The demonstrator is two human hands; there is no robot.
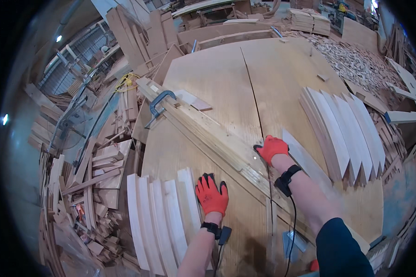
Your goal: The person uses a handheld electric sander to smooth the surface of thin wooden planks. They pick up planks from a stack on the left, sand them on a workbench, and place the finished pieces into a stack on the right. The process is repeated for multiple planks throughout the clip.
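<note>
My left hand (212, 195), in a red glove with black fingertips, lies with its fingers spread on the table, beside a row of curved pale wooden pieces (159, 217). My right hand (273, 150), in a matching glove, has curled fingers at the edge of a long straight wooden beam (208, 134). Whatever is under those fingers is hidden. A pale tapered board (305, 159) runs from beside that hand down under my right forearm. A blue C-clamp (159, 105) grips the beam near its far left end.
The large plywood tabletop (208, 69) has a dark seam. More curved wooden pieces (346, 134) stand in a row at the right. A small flat board (194, 99) lies behind the beam. Scrap wood (356, 60) heaps up at the far right, with more offcuts (101, 231) at left.
</note>
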